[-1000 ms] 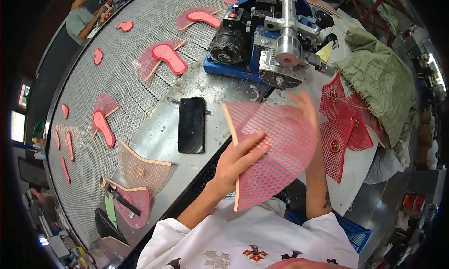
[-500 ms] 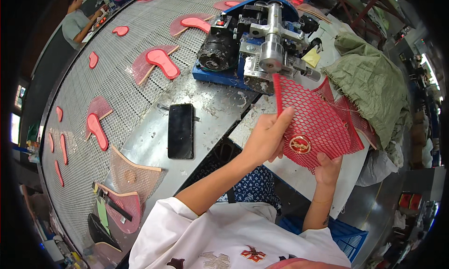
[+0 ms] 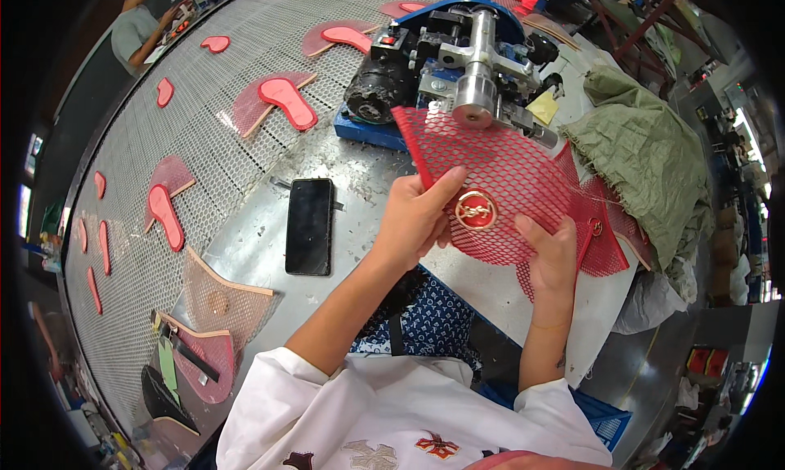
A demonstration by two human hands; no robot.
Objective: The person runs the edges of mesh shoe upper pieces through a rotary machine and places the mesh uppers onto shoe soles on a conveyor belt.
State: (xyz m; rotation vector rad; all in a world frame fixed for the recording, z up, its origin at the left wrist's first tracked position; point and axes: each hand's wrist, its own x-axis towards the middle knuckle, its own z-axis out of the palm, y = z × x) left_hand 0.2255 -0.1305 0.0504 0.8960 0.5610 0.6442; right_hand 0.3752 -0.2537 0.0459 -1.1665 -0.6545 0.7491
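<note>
Both my hands hold a red mesh shoe upper [image 3: 511,163] with a red edging strip and a round gold emblem [image 3: 476,211]. My left hand [image 3: 409,225] is closed on its left side, thumb on top and the other fingers partly hidden behind. At the lower right side my right hand [image 3: 552,257] grips it, thumb on the front. The upper's far edge overlaps the front of a small machine [image 3: 474,98] with a steel roller; whether they touch I cannot tell. More red mesh uppers [image 3: 601,225] lie to the right.
A black phone [image 3: 310,226] lies on the metal table. Pink sole-shaped pieces [image 3: 288,104] and clear mesh uppers [image 3: 225,294] rest on the perforated conveyor at left. Green sacking [image 3: 642,135] is bunched at right. A blue crate [image 3: 605,413] stands below. Another person [image 3: 135,33] works far left.
Both hands have carried the mesh upper left, and it has swung flatter toward me. Its left edge has come away from beside the roller. Other red uppers now show separately on the right.
</note>
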